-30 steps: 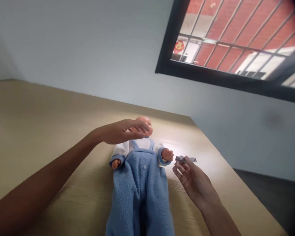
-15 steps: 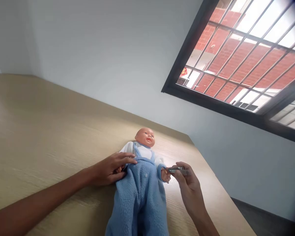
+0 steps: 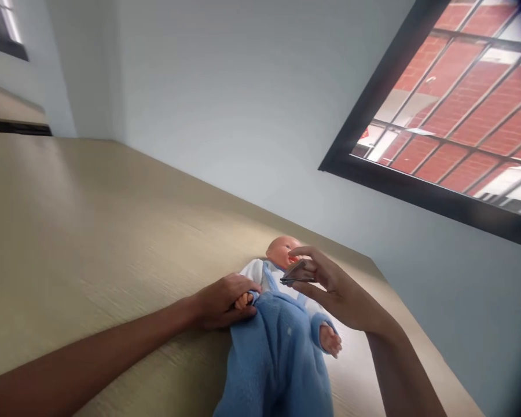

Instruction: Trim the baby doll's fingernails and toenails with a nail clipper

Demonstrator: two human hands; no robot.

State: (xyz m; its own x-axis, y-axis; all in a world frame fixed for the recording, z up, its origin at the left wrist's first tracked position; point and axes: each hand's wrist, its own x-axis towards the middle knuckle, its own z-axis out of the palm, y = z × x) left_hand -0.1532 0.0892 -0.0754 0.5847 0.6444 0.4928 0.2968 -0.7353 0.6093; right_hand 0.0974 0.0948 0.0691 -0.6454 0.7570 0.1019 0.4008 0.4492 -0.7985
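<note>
A baby doll (image 3: 264, 341) in blue fleece overalls and a white top lies on its back on the wooden table. My left hand (image 3: 226, 301) is wrapped around the doll's forearm at the left of the picture, and the doll's small hand shows between my thumb and fingers. Above the doll's chest, my right hand (image 3: 330, 284) holds a metal nail clipper (image 3: 296, 274) with its lever raised. My right index finger covers part of the doll's face. The doll's other hand (image 3: 330, 340) lies free below my right wrist.
The pale wooden table (image 3: 91, 243) extends to the left and back, against a grey wall (image 3: 226, 98). A dark-framed barred window (image 3: 417, 179) is at the upper right. The table's right edge slants down past my right forearm.
My right hand has moved the nail clipper from the doll's right-side hand up and left over its chest. The clipper's lever now stands open. The view has turned left.
</note>
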